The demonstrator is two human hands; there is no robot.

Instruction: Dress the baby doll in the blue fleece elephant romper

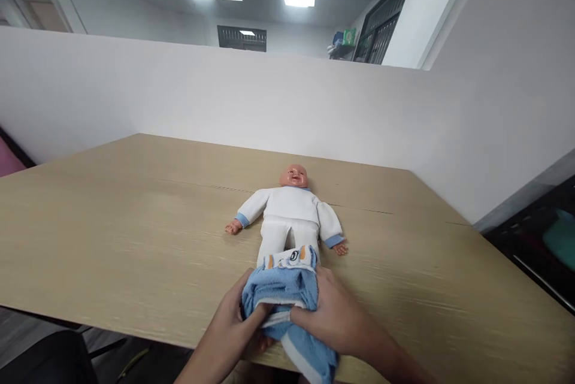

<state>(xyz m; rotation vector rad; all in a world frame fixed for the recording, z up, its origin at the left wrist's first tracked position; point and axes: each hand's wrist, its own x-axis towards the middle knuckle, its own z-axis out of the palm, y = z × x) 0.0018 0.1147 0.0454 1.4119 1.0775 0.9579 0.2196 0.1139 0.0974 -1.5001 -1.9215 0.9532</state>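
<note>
A baby doll (291,203) in a white top and white trousers with blue cuffs lies on its back on the table, its head away from me. Over its lower legs is a bunched blue fleece baby garment (281,281) with white trim and a black and orange animal print. My left hand (238,315) grips the garment's left side, its thumb tucked into the opening. On the opposite side, my right hand (335,312) holds the edge the same way. One part of the garment hangs toward the table's front edge. The doll's lower legs are mostly hidden.
The wooden table (157,210) runs back to a white partition wall (224,102). A black chair (49,360) is below at the front left. Dark shelving (534,240) stands at the right, and something pink (9,159) shows at the far left.
</note>
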